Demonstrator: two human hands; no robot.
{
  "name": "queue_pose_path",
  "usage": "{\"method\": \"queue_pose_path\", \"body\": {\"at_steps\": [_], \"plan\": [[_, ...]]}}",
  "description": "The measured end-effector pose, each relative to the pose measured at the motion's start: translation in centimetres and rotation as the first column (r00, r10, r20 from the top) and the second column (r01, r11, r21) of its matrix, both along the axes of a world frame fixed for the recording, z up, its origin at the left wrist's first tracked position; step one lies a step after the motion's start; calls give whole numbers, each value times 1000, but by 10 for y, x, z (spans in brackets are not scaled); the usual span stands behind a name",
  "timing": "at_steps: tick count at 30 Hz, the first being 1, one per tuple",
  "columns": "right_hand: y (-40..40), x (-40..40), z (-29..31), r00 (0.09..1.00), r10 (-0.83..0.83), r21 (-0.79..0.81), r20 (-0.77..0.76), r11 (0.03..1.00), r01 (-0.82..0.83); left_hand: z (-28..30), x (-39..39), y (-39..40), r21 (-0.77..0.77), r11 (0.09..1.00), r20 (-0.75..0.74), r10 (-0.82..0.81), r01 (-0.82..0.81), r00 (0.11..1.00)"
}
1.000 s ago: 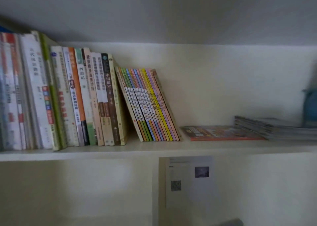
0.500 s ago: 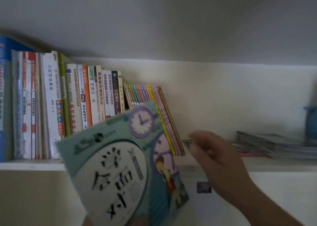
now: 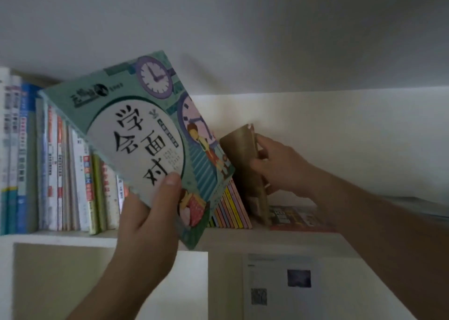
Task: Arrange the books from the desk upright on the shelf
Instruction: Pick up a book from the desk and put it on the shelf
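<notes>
My left hand (image 3: 150, 215) grips a teal book (image 3: 136, 125) with clock pictures on its cover by the lower edge, thumb on the front. The book is raised and tilted in front of the row of upright books (image 3: 60, 174) on the white shelf (image 3: 73, 237). My right hand (image 3: 279, 166) holds the outer brown cover (image 3: 243, 157) of the leaning set of thin coloured books (image 3: 233, 208), fingers curled round its edge, pulling it rightward. The teal book hides most of that set.
A red-covered book (image 3: 298, 218) lies flat on the shelf right of the leaning set, with a stack of flat magazines (image 3: 418, 205) further right. A sheet with QR codes (image 3: 279, 285) hangs below the shelf. The ceiling board sits close above the books.
The teal book has risen from below the shelf to in front of the upright row. My right hand moved up and left from the flat book onto the leaning set's outer cover.
</notes>
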State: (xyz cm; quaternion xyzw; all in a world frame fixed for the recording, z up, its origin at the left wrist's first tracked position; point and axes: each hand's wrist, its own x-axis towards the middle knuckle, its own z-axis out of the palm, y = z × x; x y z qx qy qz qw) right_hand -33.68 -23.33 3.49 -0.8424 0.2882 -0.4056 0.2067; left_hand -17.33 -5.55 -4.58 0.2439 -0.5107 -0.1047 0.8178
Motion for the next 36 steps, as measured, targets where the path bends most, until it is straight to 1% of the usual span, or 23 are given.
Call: {"method": "queue_pose_path", "body": {"at_steps": [1,3,5,6,8,10,12,13,14,17,20,21,23,24,25,29,31,33,35,36], "plan": [[-3,-6,-3,999,-28,-3,37,1000,28,5,-3,-8,18,1000,74,7,-8,997],[-5,-19,-11,987,-94,26,129,995,92,13,-13,-21,65,996,158,49,-60,986],[-5,-29,-20,968,-129,11,217,991,130,17,-20,-44,81,981,221,152,-174,963],[-5,-34,-25,958,-153,-36,242,985,166,20,-27,-54,81,964,267,223,-253,937],[-3,-38,-33,940,-219,-148,261,953,263,26,-38,-76,58,905,371,372,-422,851],[-1,-37,-40,924,-238,-211,300,928,307,28,-48,-93,35,823,476,485,-567,734],[0,-34,-45,923,-210,-255,323,920,298,25,-52,-101,-7,771,552,534,-637,640],[1,-33,-45,929,-186,-267,321,923,277,22,-52,-103,-26,754,571,550,-656,610],[3,-32,-45,937,-154,-271,312,931,243,19,-50,-105,-22,748,589,546,-663,596],[7,-27,-45,963,-45,-274,264,954,120,12,-39,-108,-28,760,610,528,-649,591],[7,-16,-47,975,68,-312,213,950,1,6,-26,-105,-53,727,629,556,-684,542],[7,-10,-49,975,113,-311,189,949,-50,4,-22,-105,-49,731,632,550,-680,546],[4,2,-54,978,180,-276,110,950,-143,0,-15,-102,-3,806,588,481,-592,650],[1,8,-57,983,172,-266,66,952,-149,-3,-11,-100,11,832,558,455,-555,693],[-2,13,-61,990,136,-259,36,958,-122,-6,-8,-98,12,843,538,448,-538,714],[-10,19,-63,999,-31,-224,31,974,37,-13,-2,-98,32,862,580,396,-505,712],[-6,18,-62,998,-66,-223,-7,973,63,-12,-2,-99,37,859,614,384,-511,690],[-1,8,-62,993,-87,-239,-78,969,66,-13,-4,-97,15,853,645,390,-522,657],[0,-17,-65,959,-207,-334,-195,933,133,-16,-5,-93,-30,852,690,396,-523,605],[-1,-35,-67,919,-300,-382,-257,905,189,-17,-5,-92,-55,852,720,395,-521,571]]}}
